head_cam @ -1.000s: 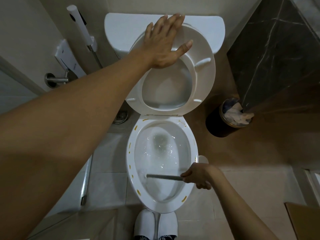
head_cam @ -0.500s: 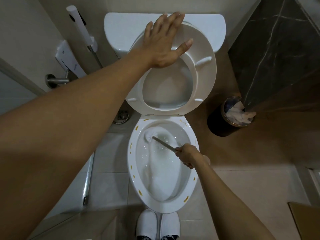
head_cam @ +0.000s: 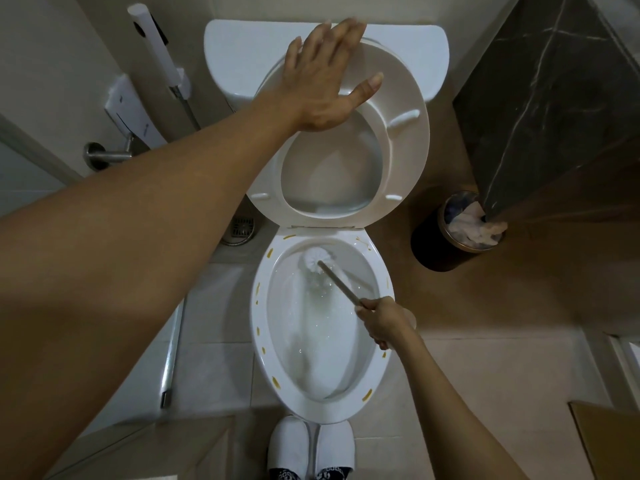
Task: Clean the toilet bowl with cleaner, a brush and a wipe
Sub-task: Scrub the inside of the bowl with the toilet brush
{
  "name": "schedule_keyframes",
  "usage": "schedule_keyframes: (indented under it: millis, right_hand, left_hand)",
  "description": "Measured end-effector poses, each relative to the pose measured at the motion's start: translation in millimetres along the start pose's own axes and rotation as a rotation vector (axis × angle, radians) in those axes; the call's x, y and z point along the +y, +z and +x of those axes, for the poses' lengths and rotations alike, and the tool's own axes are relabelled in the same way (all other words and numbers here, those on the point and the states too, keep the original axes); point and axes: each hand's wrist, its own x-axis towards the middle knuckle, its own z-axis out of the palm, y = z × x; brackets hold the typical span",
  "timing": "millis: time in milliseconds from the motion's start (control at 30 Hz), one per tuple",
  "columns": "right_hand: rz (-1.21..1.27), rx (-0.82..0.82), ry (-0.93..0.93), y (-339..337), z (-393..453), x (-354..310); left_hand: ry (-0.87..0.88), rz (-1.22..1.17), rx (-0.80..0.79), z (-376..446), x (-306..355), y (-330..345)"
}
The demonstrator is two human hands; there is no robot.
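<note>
The white toilet bowl [head_cam: 258,327] lies below me, its rim dotted with yellow streaks of cleaner. My right hand [head_cam: 384,320] grips the tan handle of the toilet brush [head_cam: 337,280], whose white head presses against the bowl's back inner wall. The raised seat [head_cam: 403,143] leans against the tank [head_cam: 242,53]. My left hand [head_cam: 325,74] rests flat on the seat's upper rim with fingers spread, holding it up. Foamy water sits in the bowl.
A dark waste bin [head_cam: 440,244] full of paper stands right of the toilet beside a dark marble wall [head_cam: 554,98]. A bidet sprayer [head_cam: 156,53] hangs on the left wall. My white slippers [head_cam: 311,448] touch the bowl's front. A floor drain [head_cam: 242,226] sits left.
The brush has swept from the bowl's front left side to its back wall. My right hand moved up along the right rim. The left hand stayed on the seat.
</note>
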Motion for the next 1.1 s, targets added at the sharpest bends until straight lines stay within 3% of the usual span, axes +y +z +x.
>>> schedule_keyframes:
  millis: [133, 467, 733, 1100]
  right_hand:
    - [-0.006, -0.104, -0.047, 7.2, 1.5, 1.7]
    - [-0.15, 0.021, -0.103, -6.5, -0.3, 31.6]
    - [-0.563, 0.004, -0.191, -4.7, -33.6, 30.5]
    - [-0.577, -0.056, -0.191, -34.3, -59.1, 22.9]
  left_hand:
    - [-0.006, -0.003, -0.005, -0.4, 0.9, -2.2]
    - [-0.008, 0.017, -0.016, 1.3, -0.3, -1.7]
    - [-0.052, -0.017, -0.092, -2.0, 6.2, -12.5]
    - [-0.073, 0.01, -0.157, -8.6, 14.2, -29.2]
